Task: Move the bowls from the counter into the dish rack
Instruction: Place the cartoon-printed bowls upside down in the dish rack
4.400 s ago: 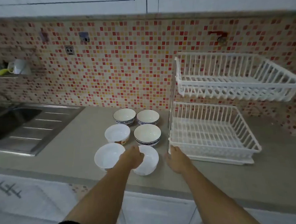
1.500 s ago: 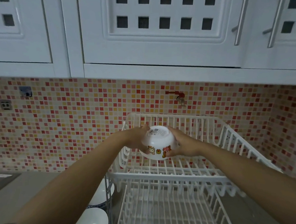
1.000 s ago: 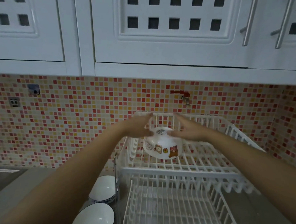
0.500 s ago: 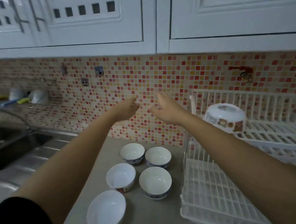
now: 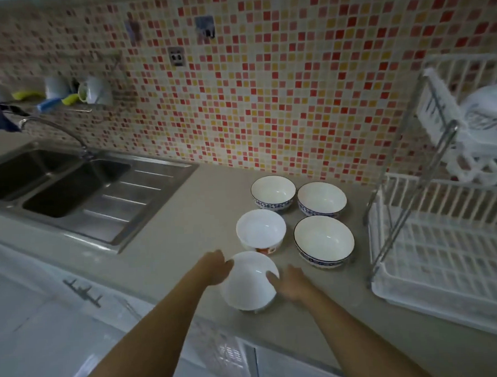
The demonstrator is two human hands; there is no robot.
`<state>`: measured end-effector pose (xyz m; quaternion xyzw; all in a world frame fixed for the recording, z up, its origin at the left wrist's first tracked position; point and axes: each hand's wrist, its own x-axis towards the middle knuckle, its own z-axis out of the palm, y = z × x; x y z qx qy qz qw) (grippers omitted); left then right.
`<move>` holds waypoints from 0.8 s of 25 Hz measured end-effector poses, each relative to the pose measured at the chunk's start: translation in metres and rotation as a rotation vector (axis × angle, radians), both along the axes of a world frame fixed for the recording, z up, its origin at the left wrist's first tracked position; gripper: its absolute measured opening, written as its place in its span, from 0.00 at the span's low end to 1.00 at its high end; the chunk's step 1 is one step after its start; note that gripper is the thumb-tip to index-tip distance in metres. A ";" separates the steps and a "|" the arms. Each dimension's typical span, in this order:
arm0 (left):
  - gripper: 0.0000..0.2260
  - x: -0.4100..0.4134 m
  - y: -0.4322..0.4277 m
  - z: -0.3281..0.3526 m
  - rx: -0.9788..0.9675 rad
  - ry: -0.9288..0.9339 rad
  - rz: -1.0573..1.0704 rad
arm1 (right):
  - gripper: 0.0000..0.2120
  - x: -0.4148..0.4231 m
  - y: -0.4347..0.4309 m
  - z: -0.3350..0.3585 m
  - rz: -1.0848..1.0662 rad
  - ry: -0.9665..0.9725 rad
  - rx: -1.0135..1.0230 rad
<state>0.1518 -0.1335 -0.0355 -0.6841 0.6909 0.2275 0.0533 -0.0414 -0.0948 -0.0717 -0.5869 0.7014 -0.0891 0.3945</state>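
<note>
At the counter's (image 5: 185, 220) front edge, a plain white bowl (image 5: 248, 280) is flanked by both hands. The left hand (image 5: 217, 266) is laid against the bowl's left rim, fingers together; the right hand (image 5: 289, 281) is set against the right rim, fingers slightly spread — whether either hand is clamped on the bowl cannot be told. Just behind, a white bowl with a printed band (image 5: 260, 231) is seen, and beside it to the right a blue-rimmed bowl (image 5: 324, 240). Farther back, two more blue-patterned bowls (image 5: 273, 191) (image 5: 322, 198) are placed side by side near the tiled wall. To the right, the white dish rack (image 5: 446, 253) is positioned — its lower tier holds nothing, while an inverted bowl (image 5: 488, 109) is lodged in the upper tier. A steel sink (image 5: 68, 183) is recessed at far left.
</note>
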 end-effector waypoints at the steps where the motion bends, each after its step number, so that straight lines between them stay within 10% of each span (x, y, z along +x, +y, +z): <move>1: 0.24 0.004 0.006 -0.013 0.032 0.019 0.023 | 0.30 0.007 0.003 -0.011 -0.043 -0.055 0.029; 8: 0.26 0.017 0.025 -0.022 0.112 0.201 0.038 | 0.20 0.020 0.014 -0.009 -0.064 -0.205 -0.021; 13: 0.18 0.020 0.028 0.080 -0.184 0.472 0.027 | 0.12 0.006 0.021 0.086 -0.117 -0.413 -0.351; 20: 0.20 -0.059 0.006 0.223 -0.565 0.798 -0.107 | 0.26 -0.061 0.021 0.264 -0.242 -0.369 -0.862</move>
